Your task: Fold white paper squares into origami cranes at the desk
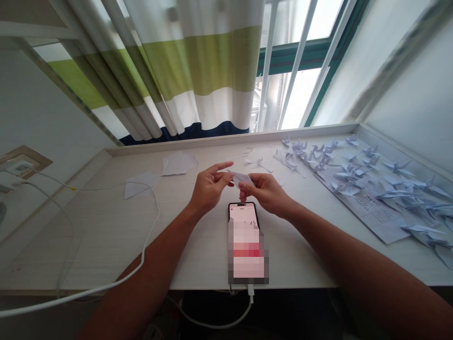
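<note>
A small folded piece of white paper [242, 178] is held up between my two hands, just beyond the phone. My left hand [211, 184] pinches its left end between thumb and fingers, with the index finger stretched out above. On the other side, my right hand [262, 190] grips the lower right part of the paper with thumb and fingertips. Below the hands a phone [243, 215] lies face up on the desk, its screen lit and partly blurred out. The paper's exact folded shape is partly covered by my fingers.
Many folded paper cranes [350, 172] crowd the desk's right side, some on a printed sheet [380, 219]. Loose white paper squares [179, 163] lie at the back left. A white cable [152, 226] crosses the left side. A curtain [212, 61] hangs behind the desk [116, 236].
</note>
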{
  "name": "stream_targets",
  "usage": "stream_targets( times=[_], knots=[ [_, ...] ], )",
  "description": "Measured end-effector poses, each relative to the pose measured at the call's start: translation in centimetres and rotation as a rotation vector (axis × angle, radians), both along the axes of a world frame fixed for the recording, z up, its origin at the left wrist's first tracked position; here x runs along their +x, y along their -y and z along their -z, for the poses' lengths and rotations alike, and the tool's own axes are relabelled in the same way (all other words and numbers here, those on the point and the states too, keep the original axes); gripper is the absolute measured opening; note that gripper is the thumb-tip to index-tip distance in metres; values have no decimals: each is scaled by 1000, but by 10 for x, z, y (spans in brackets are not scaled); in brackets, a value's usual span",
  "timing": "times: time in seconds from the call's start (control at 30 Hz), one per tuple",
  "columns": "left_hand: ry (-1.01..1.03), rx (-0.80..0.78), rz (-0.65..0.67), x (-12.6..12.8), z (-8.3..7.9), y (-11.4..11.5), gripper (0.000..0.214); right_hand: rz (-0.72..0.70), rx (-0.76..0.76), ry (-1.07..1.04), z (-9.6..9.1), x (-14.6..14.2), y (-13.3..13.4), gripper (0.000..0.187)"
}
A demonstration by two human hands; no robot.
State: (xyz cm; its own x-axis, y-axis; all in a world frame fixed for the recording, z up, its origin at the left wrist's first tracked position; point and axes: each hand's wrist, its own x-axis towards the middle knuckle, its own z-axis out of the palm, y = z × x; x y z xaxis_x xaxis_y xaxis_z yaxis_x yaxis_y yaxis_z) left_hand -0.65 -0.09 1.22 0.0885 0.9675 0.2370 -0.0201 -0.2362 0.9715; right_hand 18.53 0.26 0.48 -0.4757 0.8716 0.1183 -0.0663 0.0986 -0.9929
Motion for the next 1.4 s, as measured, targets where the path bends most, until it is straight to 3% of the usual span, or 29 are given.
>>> stream_targets(
  times=[0.2, 0.43, 0.57, 0.77, 0.9, 1.23, 1.4],
  knots=[
    [15, 27, -23, 3, 2, 0, 32, -14, -9, -4, -2, -1, 1, 37],
    [104, -39, 133, -8, 0, -5, 37, -46, -52, -6, -4, 2, 2, 38],
    [95, -17, 156, -12, -4, -5, 36, -72, -69, -31, -4, 3, 0, 37],
    [-23, 42, 75, -11, -6, -4, 25, -89, -84, 20, -7, 6, -1, 39],
    [-22, 29, 4, -8, -2, -4, 25, -56, -1, 65, -7, 7, -2, 38],
    [215, -56, -184, 4, 5, -5, 39, 153, 30, -124, 4, 7, -12, 41],
    [220, -41, -211, 5, 4, -4, 39, 86, 24, -134, 6, 13, -16, 47]
  ],
)
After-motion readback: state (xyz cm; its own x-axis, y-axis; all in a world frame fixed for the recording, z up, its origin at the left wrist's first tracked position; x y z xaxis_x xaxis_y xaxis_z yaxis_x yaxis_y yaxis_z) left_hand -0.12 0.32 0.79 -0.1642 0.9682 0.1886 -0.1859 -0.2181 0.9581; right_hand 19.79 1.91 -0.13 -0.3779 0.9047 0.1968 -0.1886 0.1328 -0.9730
